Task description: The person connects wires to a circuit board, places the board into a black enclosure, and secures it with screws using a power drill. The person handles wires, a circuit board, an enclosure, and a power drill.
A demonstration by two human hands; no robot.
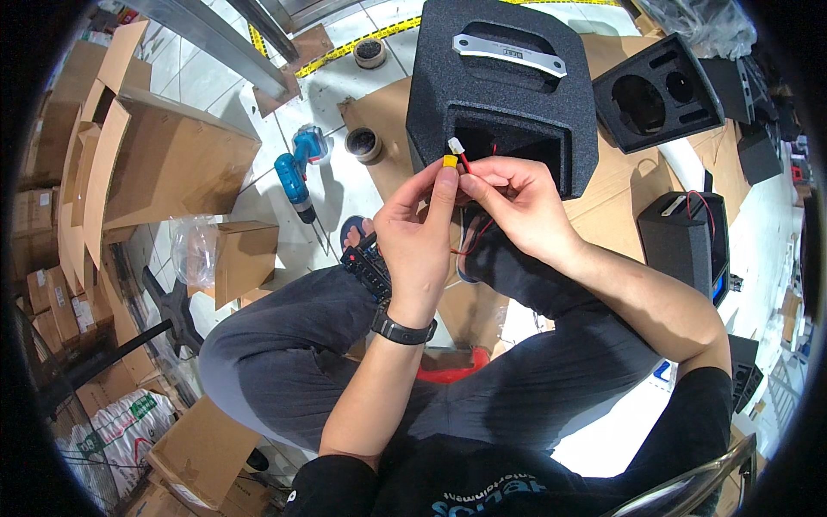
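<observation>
A small yellow plug (450, 161) is up in the air, in front of the hole in a big black speaker box (508, 99). The left hand (419, 233) has it, with the thumb and pointing finger pinched tight on it. A white plug (457, 146) pokes up just past the yellow one. A red wire (466, 164) runs down from the white plug, and the right hand (517, 198) pinches that wire between its thumb and fingers. The two hands are close together.

A dark circuit board (369, 269) is right beside the left hand, low down. I can't tell if the hand is holding it. There is a black watch (403, 329) on the left wrist.

The speaker box has a silver handle (510, 56) and sits on flat cardboard (379, 108). To its right is a black box with round holes (705, 99). Nearer the person, on the right, is a smaller black box (676, 237) with a thin red wire.

On the left, a blue drill (293, 177) lies on the white tile floor (194, 65). Two round pots (363, 145) sit near the cardboard. Farther left is a big brown box (168, 164).
</observation>
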